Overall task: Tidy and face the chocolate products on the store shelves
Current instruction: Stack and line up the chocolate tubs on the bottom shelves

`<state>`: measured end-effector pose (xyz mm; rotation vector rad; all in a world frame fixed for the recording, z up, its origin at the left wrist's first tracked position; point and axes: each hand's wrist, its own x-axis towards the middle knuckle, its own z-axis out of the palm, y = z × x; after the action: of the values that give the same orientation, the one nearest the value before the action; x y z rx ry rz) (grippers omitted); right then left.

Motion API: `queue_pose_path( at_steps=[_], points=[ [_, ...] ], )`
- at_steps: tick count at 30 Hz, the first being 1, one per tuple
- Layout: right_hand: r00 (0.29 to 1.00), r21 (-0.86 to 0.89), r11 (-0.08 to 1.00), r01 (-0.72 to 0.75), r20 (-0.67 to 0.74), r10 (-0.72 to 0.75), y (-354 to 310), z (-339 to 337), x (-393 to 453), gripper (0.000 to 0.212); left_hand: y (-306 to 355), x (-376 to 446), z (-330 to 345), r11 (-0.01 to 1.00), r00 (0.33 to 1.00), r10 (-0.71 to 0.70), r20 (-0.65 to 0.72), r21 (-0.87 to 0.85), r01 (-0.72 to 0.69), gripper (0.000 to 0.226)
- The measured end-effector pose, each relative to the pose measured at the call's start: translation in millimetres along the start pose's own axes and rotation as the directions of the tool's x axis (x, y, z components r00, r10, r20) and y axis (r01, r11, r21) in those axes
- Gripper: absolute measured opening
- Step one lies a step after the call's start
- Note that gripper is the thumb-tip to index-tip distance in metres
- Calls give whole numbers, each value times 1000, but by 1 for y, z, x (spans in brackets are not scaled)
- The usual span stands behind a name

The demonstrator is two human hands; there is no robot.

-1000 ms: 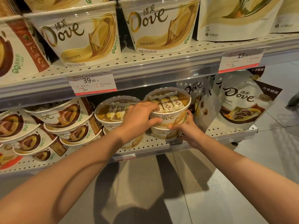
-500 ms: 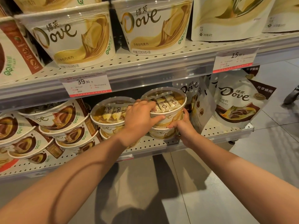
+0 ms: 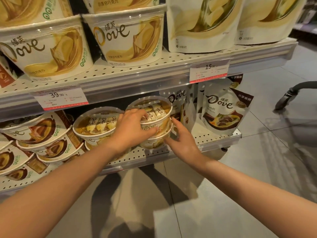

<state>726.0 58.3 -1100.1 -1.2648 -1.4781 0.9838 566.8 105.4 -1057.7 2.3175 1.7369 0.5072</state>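
A cream Dove tub (image 3: 157, 110) with a clear lid sits stacked on another tub (image 3: 154, 142) on the lower shelf (image 3: 214, 136). My left hand (image 3: 131, 129) grips the top tub's left side, fingers over the lid rim and thumb on its front wall. My right hand (image 3: 181, 140) is at the stack's right side, fingers straight and touching the tubs' edges. A second stack of the same tubs (image 3: 96, 123) stands just to the left. Brown Dove tubs (image 3: 37, 134) lie tilted further left.
Dove pouches (image 3: 223, 110) stand to the right on the lower shelf. The upper shelf (image 3: 137, 78) carries large cream Dove tubs (image 3: 127, 36) and pouches (image 3: 202, 23), with price tags (image 3: 60, 97) on its rail. A trolley wheel (image 3: 284, 98) is on the tiled floor at right.
My right hand has slid out from behind the stack to its right side, fingers now straighter. My left hand keeps its grip on the top tub. The camera moved closer.
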Motion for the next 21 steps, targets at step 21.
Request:
queue_pose_path(
  at_steps=[21],
  points=[
    [855,34,958,-286,-442,271,17,-192,40,69,133,50,39,953,983,-153,99,-247,173,46]
  ],
)
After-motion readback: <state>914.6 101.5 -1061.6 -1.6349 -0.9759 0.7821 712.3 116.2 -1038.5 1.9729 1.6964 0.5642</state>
